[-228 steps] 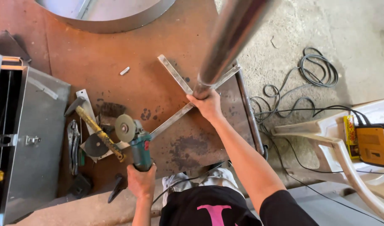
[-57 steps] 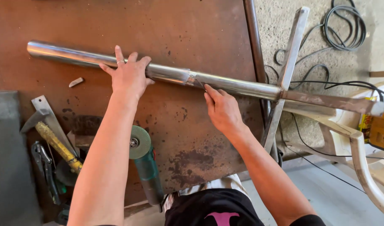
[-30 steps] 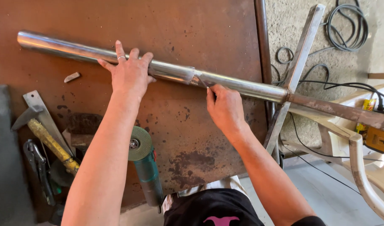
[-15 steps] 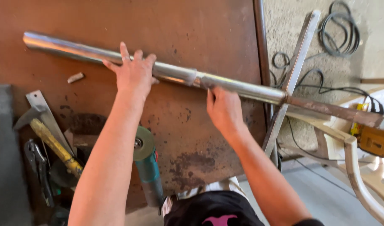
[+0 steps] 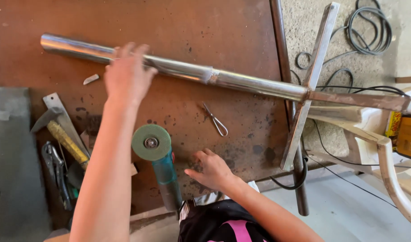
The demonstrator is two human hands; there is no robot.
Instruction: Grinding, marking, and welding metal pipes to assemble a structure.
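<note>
A long shiny steel pipe [image 5: 250, 85] lies across the rusty brown steel table [image 5: 205, 31], with a weld seam near its middle. Its right end joins a cross of flat metal bars [image 5: 321, 45] that hangs past the table's right edge. My left hand [image 5: 127, 74] lies flat on top of the pipe near its left end, fingers apart and blurred. My right hand [image 5: 212, 170] is off the pipe and low on the table near the front edge, fingers spread, just right of a teal angle grinder [image 5: 163, 175] with a green disc.
A bent wire clip [image 5: 214, 118] lies mid-table. A yellow-handled hammer [image 5: 62, 134], pliers [image 5: 53, 166] and a small white chalk piece [image 5: 90, 79] are at the left. Black cables [image 5: 366, 31] coil on the concrete floor at right, beside a white plastic chair [image 5: 384, 148] and a yellow device [image 5: 409, 134].
My right hand has let go of the pipe and dropped to the table next to the grinder. My left hand has shifted slightly left along the pipe, which stays lying across the table.
</note>
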